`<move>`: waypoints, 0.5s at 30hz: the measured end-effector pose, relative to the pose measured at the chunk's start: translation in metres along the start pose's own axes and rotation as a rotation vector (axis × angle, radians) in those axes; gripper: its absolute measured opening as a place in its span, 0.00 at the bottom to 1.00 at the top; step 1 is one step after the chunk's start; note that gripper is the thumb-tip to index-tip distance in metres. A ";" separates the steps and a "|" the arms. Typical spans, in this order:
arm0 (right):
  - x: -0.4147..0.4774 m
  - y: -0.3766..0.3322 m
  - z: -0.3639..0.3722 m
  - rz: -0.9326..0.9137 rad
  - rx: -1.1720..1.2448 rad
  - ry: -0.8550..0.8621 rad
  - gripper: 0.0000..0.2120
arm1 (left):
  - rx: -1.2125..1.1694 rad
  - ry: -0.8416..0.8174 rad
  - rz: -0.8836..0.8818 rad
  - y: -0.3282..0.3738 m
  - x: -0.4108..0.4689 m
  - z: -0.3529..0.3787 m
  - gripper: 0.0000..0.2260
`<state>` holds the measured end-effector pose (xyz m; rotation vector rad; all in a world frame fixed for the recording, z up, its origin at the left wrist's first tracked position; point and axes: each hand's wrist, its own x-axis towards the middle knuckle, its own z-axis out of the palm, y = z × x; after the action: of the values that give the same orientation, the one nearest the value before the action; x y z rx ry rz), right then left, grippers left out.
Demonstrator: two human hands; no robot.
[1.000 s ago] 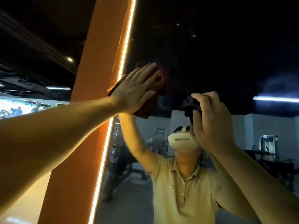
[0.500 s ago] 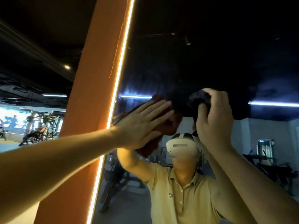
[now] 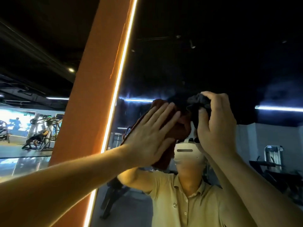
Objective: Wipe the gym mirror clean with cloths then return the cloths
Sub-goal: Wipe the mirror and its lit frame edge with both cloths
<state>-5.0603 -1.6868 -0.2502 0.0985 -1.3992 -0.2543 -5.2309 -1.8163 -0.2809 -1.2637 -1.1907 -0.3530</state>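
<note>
Presses a red cloth [image 3: 182, 128] flat against the mirror [image 3: 213, 63] with the left hand [image 3: 152, 133], fingers straight and slightly spread, palm on the fabric. Grips a dark cloth [image 3: 197, 99] bunched in the right hand [image 3: 216, 125], fingers and thumb curled round it, just right of the red cloth and a little higher, close up to the glass; cannot tell whether it touches. Holds both arms raised, the two hands near each other but apart. Shows, reflected in the mirror below the cloths, a white headset [image 3: 186, 151] and a yellow shirt [image 3: 188, 202]. Borders the mirror on the left with an orange pillar [image 3: 91, 104], a lit strip [image 3: 119, 74] running along its right edge. Opens far left onto gym machines [image 3: 44, 133] under a dark ceiling
</note>
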 end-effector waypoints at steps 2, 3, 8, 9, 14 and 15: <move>-0.002 -0.002 -0.001 -0.001 -0.010 -0.031 0.20 | 0.042 -0.103 0.160 -0.030 0.001 -0.010 0.30; -0.002 -0.002 -0.001 -0.011 -0.017 -0.053 0.20 | 0.078 -0.136 0.162 -0.050 0.017 -0.018 0.29; -0.001 0.001 0.001 -0.043 -0.014 -0.048 0.18 | 0.003 0.013 -0.421 -0.111 0.129 -0.045 0.28; -0.002 0.001 0.001 -0.046 0.001 -0.035 0.18 | -0.022 0.051 -0.529 -0.108 0.139 -0.045 0.28; -0.003 0.001 -0.003 0.039 0.064 0.039 0.18 | -0.024 0.025 -0.323 -0.018 0.061 -0.014 0.30; -0.002 0.001 -0.004 0.064 0.072 0.047 0.18 | -0.009 -0.008 -0.187 0.002 0.027 -0.006 0.30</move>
<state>-5.0564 -1.6861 -0.2529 0.1182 -1.3621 -0.1470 -5.2156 -1.8104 -0.2587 -1.1657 -1.3190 -0.4915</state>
